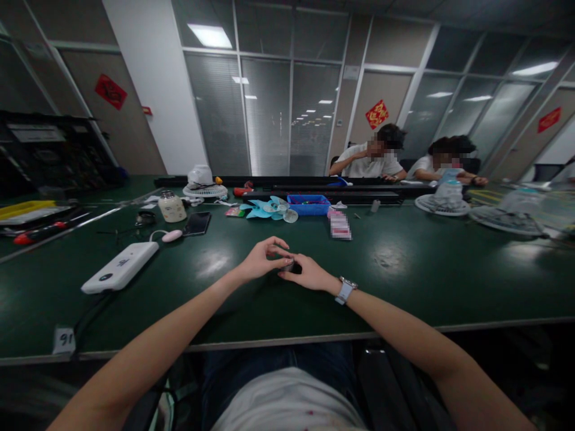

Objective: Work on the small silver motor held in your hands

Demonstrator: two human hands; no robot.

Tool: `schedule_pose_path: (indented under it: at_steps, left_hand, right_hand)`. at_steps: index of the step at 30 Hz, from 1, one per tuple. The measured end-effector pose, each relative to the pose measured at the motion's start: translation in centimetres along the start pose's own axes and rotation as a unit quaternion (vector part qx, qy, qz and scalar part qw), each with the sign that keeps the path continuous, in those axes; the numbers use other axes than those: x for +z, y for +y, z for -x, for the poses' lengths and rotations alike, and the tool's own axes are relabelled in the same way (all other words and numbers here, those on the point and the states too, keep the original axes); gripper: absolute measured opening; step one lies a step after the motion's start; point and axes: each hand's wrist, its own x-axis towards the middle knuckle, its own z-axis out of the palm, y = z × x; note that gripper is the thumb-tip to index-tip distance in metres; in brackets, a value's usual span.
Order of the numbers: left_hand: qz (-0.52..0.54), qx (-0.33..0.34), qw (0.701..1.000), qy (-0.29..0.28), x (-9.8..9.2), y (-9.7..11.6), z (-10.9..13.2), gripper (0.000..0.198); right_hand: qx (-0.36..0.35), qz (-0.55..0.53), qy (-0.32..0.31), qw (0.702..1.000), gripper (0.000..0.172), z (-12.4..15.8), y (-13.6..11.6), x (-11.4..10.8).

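Observation:
Both hands meet over the green table (251, 323), near the middle of the view. Between their fingertips is a small dark, roundish object (288, 265), mostly covered by the fingers, so its kind cannot be told. My left hand (265, 258) reaches it from the left, with thumb and fingers curved around its upper side. From the right, my right hand (309, 273) pinches it with thumb and forefinger; a watch with a pale strap is on that wrist.
Beyond the hands are light-blue fan blades (265, 208), a blue basket (309, 205) and a pink-and-white packet (340, 224). At left lie a white power bank (120, 267), a phone (197, 223) and a cream bottle (172, 206). Two people sit across the table; white fan parts (442, 204) stand right.

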Motion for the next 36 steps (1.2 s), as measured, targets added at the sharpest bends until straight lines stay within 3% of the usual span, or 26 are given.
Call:
schedule_pose_path:
  at_steps: [5, 10, 22, 36]
  left_hand:
    - [0.026, -0.005, 0.999, -0.024, 0.13, -0.02, -0.04, 0.039]
    - [0.006, 0.007, 1.0, -0.007, 0.02, -0.35, -0.18, 0.04]
    - [0.017, -0.002, 1.0, 0.018, -0.05, -0.48, -0.24, 0.041]
    - [0.015, -0.009, 1.0, -0.004, 0.04, 0.07, -0.03, 0.038]
  right_hand:
    - [0.002, -0.003, -0.005, 1.0, 0.042, 0.02, -0.25, -0.12]
    - [0.003, 0.0, -0.001, 1.0, 0.047, 0.0, -0.3, -0.07]
    - [0.004, 0.004, 0.005, 1.0, 0.03, -0.07, -0.02, 0.14]
    - [0.018, -0.002, 0.004, 1.0, 0.037, 0.05, -0.03, 0.07]
